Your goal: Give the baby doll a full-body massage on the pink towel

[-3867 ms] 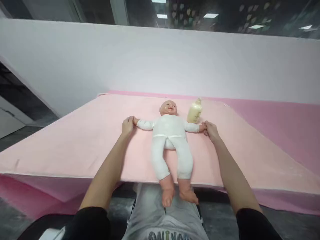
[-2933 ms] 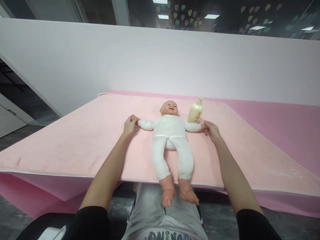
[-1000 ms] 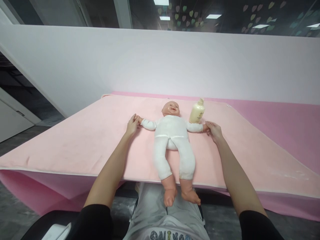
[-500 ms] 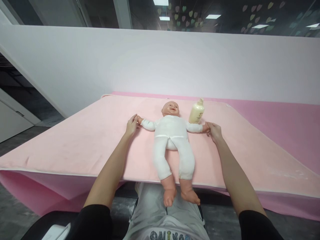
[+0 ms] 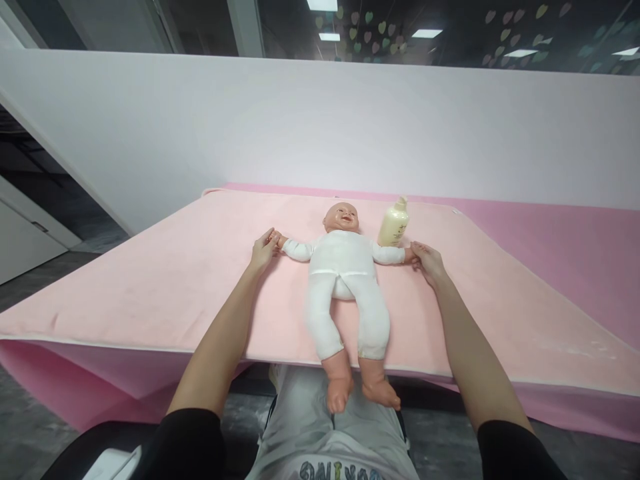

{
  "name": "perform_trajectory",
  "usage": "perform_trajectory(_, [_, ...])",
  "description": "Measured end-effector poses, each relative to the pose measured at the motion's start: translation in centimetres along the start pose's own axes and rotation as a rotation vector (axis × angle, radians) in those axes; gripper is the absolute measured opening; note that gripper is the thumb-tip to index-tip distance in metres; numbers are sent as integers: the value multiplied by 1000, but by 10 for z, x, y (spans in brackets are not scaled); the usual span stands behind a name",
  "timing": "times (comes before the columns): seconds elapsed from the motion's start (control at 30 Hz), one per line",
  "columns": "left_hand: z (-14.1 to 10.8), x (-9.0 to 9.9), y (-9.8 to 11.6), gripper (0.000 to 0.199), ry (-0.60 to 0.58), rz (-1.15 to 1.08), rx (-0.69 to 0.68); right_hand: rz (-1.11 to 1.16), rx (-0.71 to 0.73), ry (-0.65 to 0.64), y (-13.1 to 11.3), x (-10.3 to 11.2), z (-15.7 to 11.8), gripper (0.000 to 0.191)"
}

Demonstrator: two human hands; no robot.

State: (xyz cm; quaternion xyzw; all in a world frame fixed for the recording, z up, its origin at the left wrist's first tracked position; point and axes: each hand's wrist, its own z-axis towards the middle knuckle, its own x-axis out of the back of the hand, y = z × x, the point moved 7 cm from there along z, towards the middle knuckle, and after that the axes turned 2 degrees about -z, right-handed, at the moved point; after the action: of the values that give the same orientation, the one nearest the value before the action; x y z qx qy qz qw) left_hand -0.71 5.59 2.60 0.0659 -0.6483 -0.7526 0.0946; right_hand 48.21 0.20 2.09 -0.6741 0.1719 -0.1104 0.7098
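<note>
A baby doll (image 5: 343, 252) with a white cloth body lies face up, its head away from me and its feet hanging past the near table edge. Both its arms are stretched out sideways. My left hand (image 5: 263, 251) is closed around the doll's hand on the left side, fingers and thumb pinching it. On the other side my right hand (image 5: 428, 261) grips the doll's other hand, covering part of it. A pale yellow pump bottle (image 5: 394, 223) stands just behind the doll's arm on the right, close to my right hand but apart from it.
The doll lies on a pink blanket (image 5: 150, 287) spread over a table with a darker pink cover (image 5: 565, 247). Behind the table rises a white wall (image 5: 320, 127) with dark glass above. My lap is below the near edge, and a white object (image 5: 113, 465) sits at lower left.
The fingers of my right hand have shifted slightly over the doll's hand. My left hand has barely moved, and the doll and bottle stay in place.
</note>
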Motion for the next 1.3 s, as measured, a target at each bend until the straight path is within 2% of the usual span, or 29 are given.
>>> perform_trajectory(0.23, [4,1,-6,57,-17,32,-63,20,-14,-4,1,2,1,15])
perform_trajectory(0.43, [-2,-5,2,58,-36,-30,4,53,-24,26,-3,2,-3,11])
perform_trajectory(0.6, [-1,-7,1,52,-35,-70,51,129,-26,-5,-2,0,-2,6])
perform_trajectory(0.97, [0,-7,0,47,-23,-18,-28,-10,-32,65,6,3,4,22])
perform_trajectory(1.1, [-2,-7,3,44,-10,-36,-8,-25,-19,78,6,2,4,25])
perform_trajectory(1.3, [-6,-5,6,40,71,-92,40,-48,-30,80,6,2,4,27])
